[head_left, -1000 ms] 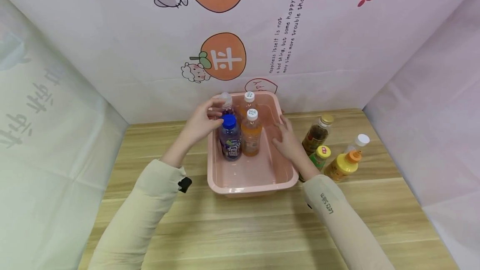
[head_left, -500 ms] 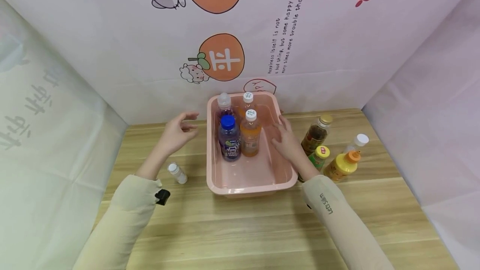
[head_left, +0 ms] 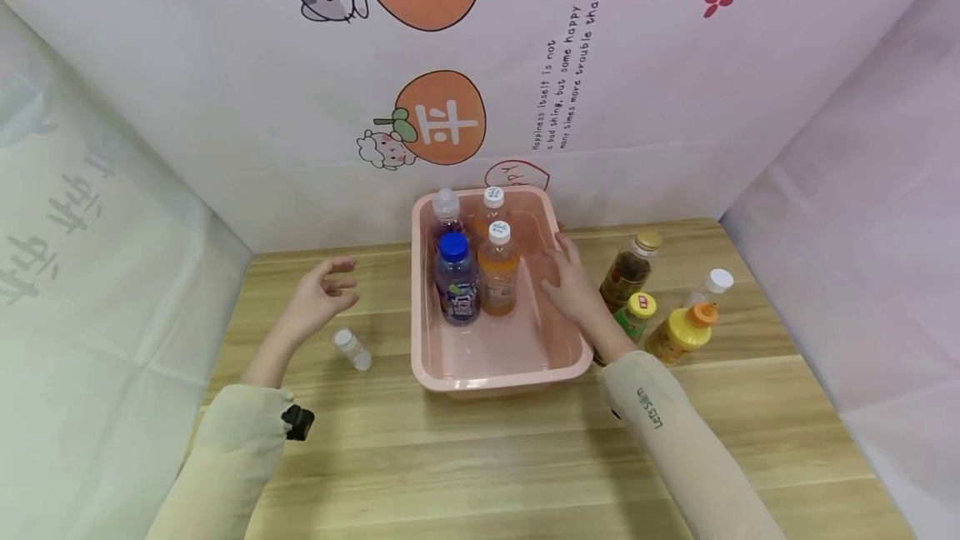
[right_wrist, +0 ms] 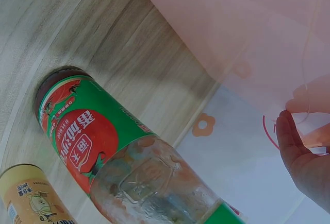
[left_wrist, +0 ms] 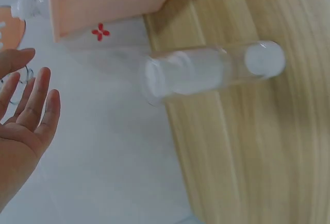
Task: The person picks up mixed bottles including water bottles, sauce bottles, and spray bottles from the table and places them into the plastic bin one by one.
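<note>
My left hand is off the table to the left of the pink basin, holding nothing, with its fingers loosely bent. Just below it a small clear bottle with a white cap stands on the table; the left wrist view shows this clear bottle apart from the fingers. My right hand grips the basin's right rim, fingers and thumb on either side of the wall. Inside the basin stand a blue-capped purple drink bottle, a clear-capped purple bottle and two white-capped orange drink bottles.
Right of the basin stand a gold-capped dark bottle, a yellow-capped green-label bottle, a yellow squeeze bottle and a white-capped clear bottle. In the right wrist view, the green-label bottle shows tomatoes. Printed cloth walls enclose the table.
My left hand has drawn back from the bottles in the basin, leftward and toward me, uncovering the small clear bottle. My right hand has stayed at the rim.
</note>
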A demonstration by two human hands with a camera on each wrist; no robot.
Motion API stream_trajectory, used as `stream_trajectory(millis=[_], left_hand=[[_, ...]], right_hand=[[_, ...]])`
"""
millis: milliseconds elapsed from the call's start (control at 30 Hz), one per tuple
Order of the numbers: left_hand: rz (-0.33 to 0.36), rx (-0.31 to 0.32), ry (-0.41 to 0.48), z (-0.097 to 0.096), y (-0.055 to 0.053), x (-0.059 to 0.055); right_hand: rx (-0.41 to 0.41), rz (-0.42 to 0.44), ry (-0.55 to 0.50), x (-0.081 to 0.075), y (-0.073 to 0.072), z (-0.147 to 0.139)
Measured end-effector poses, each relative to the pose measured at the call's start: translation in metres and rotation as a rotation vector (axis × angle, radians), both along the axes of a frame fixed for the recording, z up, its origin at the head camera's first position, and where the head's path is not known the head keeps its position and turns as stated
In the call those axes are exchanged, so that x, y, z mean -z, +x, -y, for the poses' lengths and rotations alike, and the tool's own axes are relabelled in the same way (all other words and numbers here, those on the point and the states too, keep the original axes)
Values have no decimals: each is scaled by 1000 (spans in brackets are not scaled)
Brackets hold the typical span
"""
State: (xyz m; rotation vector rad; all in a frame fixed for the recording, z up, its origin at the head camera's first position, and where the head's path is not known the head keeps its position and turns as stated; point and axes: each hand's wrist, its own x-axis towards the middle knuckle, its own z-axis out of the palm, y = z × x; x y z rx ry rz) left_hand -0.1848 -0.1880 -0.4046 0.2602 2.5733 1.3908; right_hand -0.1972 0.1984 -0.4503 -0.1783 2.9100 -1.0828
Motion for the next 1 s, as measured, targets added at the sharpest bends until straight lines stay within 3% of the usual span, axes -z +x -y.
stream_trajectory(millis=[367, 567, 1000], left_hand=[[117, 48, -9, 20, 7, 29], [132, 90, -8, 28, 11, 43], [168, 114, -1, 32, 17, 55]], right_hand=[[8, 11, 2, -1, 0, 1], [2, -4, 1, 0, 0, 1], [1, -7, -3, -1, 1, 1]])
